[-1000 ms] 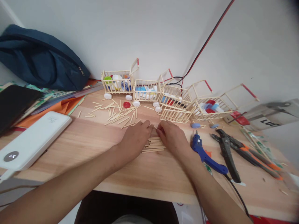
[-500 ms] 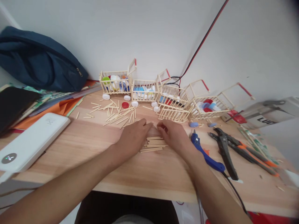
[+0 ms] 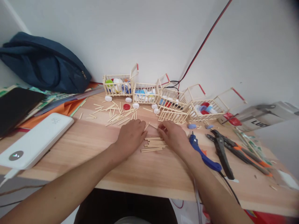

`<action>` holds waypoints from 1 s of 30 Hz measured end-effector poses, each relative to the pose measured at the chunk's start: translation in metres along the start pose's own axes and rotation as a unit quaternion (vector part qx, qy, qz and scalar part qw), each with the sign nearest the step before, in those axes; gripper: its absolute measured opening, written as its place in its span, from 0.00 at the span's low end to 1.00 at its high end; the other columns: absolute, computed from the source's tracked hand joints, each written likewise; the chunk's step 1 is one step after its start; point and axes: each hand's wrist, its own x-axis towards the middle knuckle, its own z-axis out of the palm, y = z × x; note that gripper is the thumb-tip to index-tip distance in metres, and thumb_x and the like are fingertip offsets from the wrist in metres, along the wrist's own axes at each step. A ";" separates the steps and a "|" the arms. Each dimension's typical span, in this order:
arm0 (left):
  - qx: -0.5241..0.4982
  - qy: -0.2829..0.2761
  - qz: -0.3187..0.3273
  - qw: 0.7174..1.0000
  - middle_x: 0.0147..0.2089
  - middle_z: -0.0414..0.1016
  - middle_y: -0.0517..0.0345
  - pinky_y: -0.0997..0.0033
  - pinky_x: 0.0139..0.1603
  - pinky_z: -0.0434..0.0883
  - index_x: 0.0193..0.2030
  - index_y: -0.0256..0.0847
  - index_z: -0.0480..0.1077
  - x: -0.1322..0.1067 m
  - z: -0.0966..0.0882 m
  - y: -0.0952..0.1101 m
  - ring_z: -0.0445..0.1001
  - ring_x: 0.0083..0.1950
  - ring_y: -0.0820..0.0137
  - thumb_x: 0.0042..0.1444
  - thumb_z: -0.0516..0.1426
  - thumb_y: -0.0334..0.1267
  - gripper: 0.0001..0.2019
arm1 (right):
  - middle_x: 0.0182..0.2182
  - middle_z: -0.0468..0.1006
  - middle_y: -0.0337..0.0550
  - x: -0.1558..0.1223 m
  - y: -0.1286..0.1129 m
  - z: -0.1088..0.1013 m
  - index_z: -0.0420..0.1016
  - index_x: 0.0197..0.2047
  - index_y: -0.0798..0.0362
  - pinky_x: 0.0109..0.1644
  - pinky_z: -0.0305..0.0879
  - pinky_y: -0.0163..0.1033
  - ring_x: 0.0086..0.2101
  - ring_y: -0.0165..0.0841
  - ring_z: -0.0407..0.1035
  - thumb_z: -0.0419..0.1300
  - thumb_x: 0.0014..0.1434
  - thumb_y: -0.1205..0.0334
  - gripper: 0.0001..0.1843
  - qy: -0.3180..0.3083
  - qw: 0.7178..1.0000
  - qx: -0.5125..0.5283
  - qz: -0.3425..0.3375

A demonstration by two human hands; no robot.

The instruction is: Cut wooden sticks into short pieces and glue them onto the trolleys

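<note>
Both hands are over the middle of the wooden table [image 3: 130,174]. My left hand [image 3: 131,135] is closed, a short wooden stick [image 3: 147,126] showing at its fingertips. From the curled fingers of my right hand [image 3: 172,134] another wooden stick [image 3: 153,125] points left, its inner end near the first one. Just below the fingers lies a small stack of wooden sticks [image 3: 154,144], side by side, its right end partly hidden by my right hand. Beyond my left hand, loose sticks [image 3: 114,116] are scattered around a red bottle cap [image 3: 126,107].
Small stick-built carts [image 3: 146,99] holding plastic caps line the wall. On the right lie a blue glue gun [image 3: 202,152], black cutters [image 3: 221,155] and orange-handled pliers [image 3: 247,154]. A white power bank [image 3: 44,137] and a blue bag [image 3: 46,65] are at left.
My hands have moved slightly apart, and two sticks now show between the fingertips. The whole view has shifted a little.
</note>
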 end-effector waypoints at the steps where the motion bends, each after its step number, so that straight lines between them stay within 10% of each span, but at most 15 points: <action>1: 0.006 0.000 0.003 1.000 0.40 0.72 0.52 0.66 0.35 0.64 0.39 0.40 0.66 0.000 0.000 0.000 0.70 0.42 0.62 0.61 0.50 0.38 0.07 | 0.34 0.74 0.44 0.001 -0.002 0.002 0.70 0.35 0.53 0.38 0.58 0.36 0.35 0.34 0.67 0.55 0.58 0.65 0.03 -0.002 1.000 -0.009 0.004; 18: -0.078 0.022 0.043 0.996 0.40 0.71 0.55 0.67 0.40 0.64 0.38 0.40 0.67 0.003 0.000 -0.003 0.67 0.44 0.66 0.61 0.50 0.33 0.06 | 0.26 0.73 0.41 -0.006 0.018 -0.015 0.69 0.29 0.52 0.33 0.55 0.36 0.29 0.33 0.65 0.53 0.58 0.62 0.08 0.073 0.996 0.032 0.033; 30: -0.106 -0.068 0.095 0.987 0.40 0.71 0.54 0.67 0.39 0.63 0.34 0.39 0.66 -0.003 0.001 0.004 0.67 0.42 0.66 0.59 0.52 0.31 0.04 | 0.22 0.70 0.37 -0.012 0.024 -0.036 0.69 0.29 0.51 0.32 0.55 0.35 0.25 0.31 0.63 0.52 0.61 0.55 0.13 0.167 0.982 0.055 0.072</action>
